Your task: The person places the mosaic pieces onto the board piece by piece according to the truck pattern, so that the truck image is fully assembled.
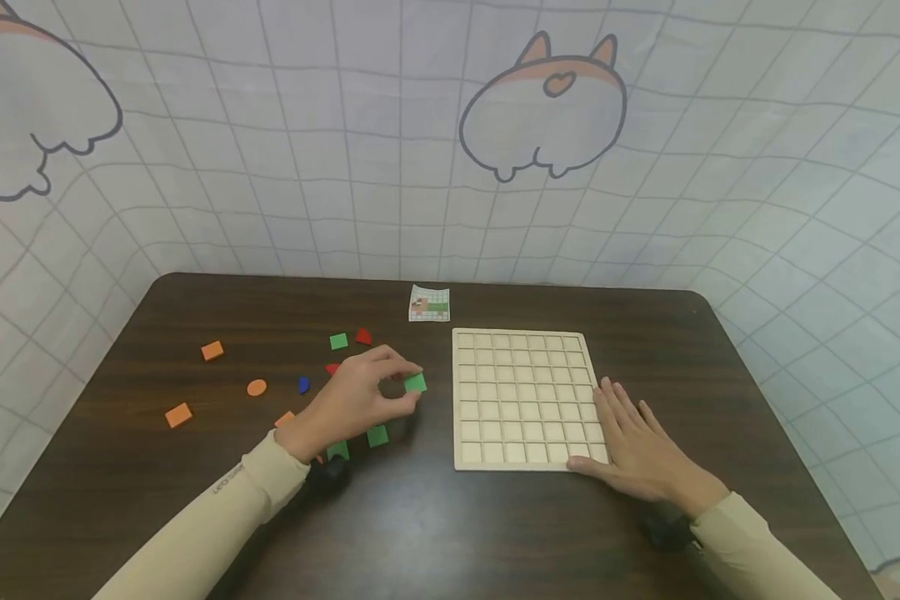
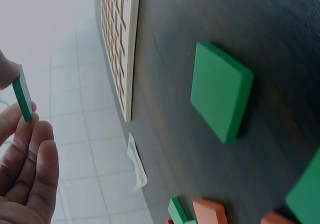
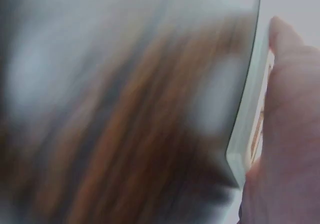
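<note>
Between thumb and fingertips my left hand (image 1: pixel 362 390) pinches a green square tile (image 1: pixel 416 382), held up off the table just left of a pale wooden grid board (image 1: pixel 456 400). The left wrist view shows that tile (image 2: pixel 23 95) edge-on in the fingers. With fingers straight, my right hand (image 1: pixel 637 446) rests along the board's right edge, the thumb at its lower right corner. The board's square cells hold no tiles. Beneath the left hand lie a green tile (image 1: pixel 377 436) and another green piece (image 1: pixel 337 450), partly covered by the wrist.
A small printed picture card (image 1: pixel 429 305) lies behind the board. Scattered at left are orange tiles (image 1: pixel 178 415), an orange disc (image 1: pixel 257 387), a blue piece (image 1: pixel 303 385), a red piece (image 1: pixel 363 336) and a green tile (image 1: pixel 338 341). A patterned curtain (image 1: pixel 390 208) hangs behind the table.
</note>
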Action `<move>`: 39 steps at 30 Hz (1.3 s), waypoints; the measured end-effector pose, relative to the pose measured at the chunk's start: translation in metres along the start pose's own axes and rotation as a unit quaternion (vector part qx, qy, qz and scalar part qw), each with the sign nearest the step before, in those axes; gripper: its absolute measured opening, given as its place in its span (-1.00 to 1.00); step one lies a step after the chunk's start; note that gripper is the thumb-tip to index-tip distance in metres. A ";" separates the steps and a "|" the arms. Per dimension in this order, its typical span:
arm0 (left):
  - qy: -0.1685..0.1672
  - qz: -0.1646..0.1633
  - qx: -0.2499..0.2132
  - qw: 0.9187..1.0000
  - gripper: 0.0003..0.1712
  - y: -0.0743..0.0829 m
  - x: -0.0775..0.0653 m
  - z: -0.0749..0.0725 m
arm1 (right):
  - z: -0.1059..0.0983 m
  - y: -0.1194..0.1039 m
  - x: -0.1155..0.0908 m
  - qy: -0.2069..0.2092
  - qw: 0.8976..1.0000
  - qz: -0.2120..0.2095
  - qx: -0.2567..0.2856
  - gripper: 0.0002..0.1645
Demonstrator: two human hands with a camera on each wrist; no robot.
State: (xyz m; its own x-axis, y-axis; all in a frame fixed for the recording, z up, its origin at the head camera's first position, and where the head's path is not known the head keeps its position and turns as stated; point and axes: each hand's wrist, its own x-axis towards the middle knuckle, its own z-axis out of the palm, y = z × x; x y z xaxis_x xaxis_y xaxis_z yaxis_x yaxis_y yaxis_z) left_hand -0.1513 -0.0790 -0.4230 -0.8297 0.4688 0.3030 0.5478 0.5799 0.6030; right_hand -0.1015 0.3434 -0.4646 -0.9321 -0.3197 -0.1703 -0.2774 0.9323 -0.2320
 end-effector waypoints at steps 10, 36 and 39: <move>-0.015 0.013 -0.001 1.000 -0.69 0.005 0.011 0.019 | 0.007 -0.021 0.006 0.014 1.000 -0.003 0.010 0.40; -0.079 0.050 0.026 0.995 -0.71 0.026 0.059 0.059 | 0.018 -0.050 0.019 0.022 0.999 0.005 0.028 0.45; -0.082 0.058 0.033 0.994 -0.70 0.029 0.065 0.064 | 0.018 -0.048 0.018 0.026 0.999 0.005 0.025 0.44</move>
State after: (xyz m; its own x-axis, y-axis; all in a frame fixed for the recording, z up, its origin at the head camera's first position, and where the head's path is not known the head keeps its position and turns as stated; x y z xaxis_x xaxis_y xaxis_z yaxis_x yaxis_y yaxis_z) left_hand -0.1829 0.0109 -0.4332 -0.7354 0.6336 0.2403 0.6487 0.5557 0.5199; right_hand -0.1014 0.2901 -0.4735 -0.9459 -0.3001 -0.1233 -0.2572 0.9252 -0.2789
